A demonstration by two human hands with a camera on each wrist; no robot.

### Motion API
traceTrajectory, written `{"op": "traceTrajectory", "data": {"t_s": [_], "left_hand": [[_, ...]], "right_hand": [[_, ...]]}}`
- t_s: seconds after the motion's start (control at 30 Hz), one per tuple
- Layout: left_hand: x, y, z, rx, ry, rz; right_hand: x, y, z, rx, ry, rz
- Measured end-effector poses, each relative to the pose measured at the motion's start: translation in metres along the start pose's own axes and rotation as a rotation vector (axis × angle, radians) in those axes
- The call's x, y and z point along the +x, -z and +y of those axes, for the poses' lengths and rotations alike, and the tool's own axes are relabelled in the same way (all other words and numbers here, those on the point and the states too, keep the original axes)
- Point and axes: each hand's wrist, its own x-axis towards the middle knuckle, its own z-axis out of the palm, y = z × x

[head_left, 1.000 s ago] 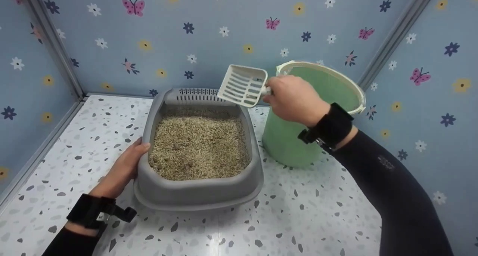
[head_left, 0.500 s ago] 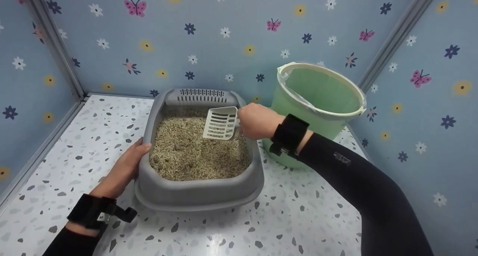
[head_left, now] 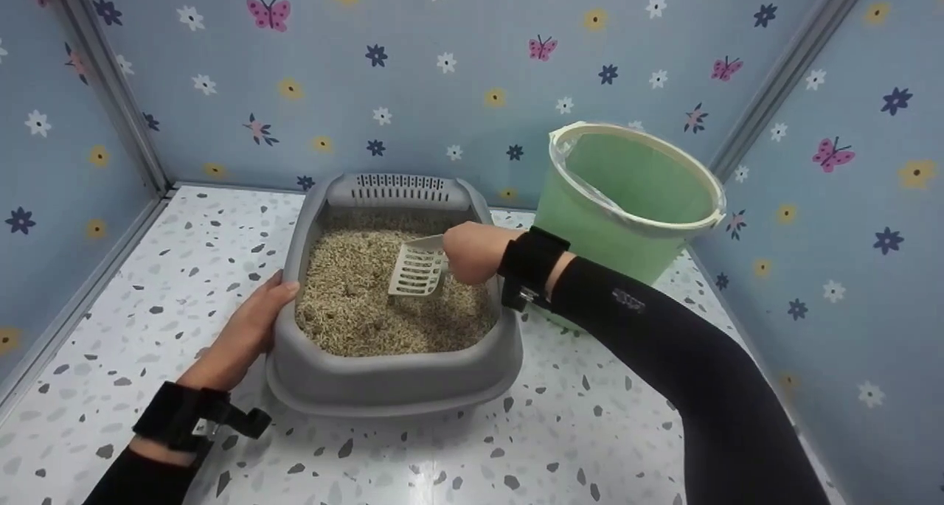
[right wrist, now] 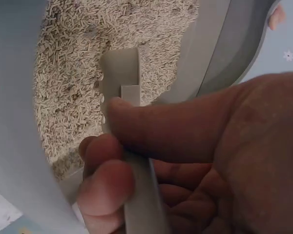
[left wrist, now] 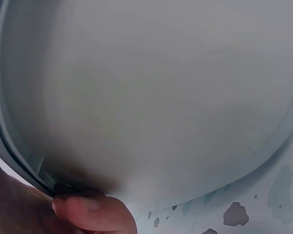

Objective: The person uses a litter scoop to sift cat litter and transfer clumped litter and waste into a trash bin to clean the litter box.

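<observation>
A grey litter box stands on the speckled surface, filled with tan pellet litter. My right hand holds a pale slotted litter scoop over the right half of the litter. In the right wrist view, thumb and fingers wrap round the scoop handle; whether the blade touches the pellets I cannot tell. At the box's left side my left hand grips the rim, thumb on top. The left wrist view has the thumb and a fingertip at the edge of the box wall.
Right of the box stands a green bucket with a cream rim, partly hidden by my right forearm. Blue walls with flowers and butterflies enclose the back and both sides. Speckled surface shows in front of the box.
My right hand has carried the scoop leftward and down from beside the bucket's rim to over the litter, the blade tilting on the way. The left hand and the box stay put.
</observation>
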Motion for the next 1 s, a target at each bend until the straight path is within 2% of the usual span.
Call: {"op": "traceTrajectory", "data": {"t_s": [0.17, 0.3, 0.43, 0.53, 0.87, 1.0], "left_hand": [[-0.002, -0.001, -0.001, 0.005, -0.022, -0.003], [-0.002, 0.0, 0.0, 0.03, -0.021, -0.001], [-0.003, 0.001, 0.0, 0.037, -0.029, -0.005], [-0.004, 0.002, 0.0, 0.039, -0.032, -0.004], [0.0, 0.002, 0.001, 0.022, 0.009, 0.006], [0.001, 0.002, 0.001, 0.037, 0.006, 0.01]], "right_hand": [[0.011, 0.001, -0.005, -0.067, 0.044, -0.075], [0.016, 0.001, -0.005, -0.106, 0.097, -0.072], [0.018, 0.001, -0.006, 0.007, 0.054, -0.081], [0.019, 0.001, -0.006, 0.044, 0.031, -0.103], [0.011, -0.001, -0.003, 0.068, 0.089, -0.07], [0.005, 0.001, 0.001, 0.12, 0.092, -0.049]]}}
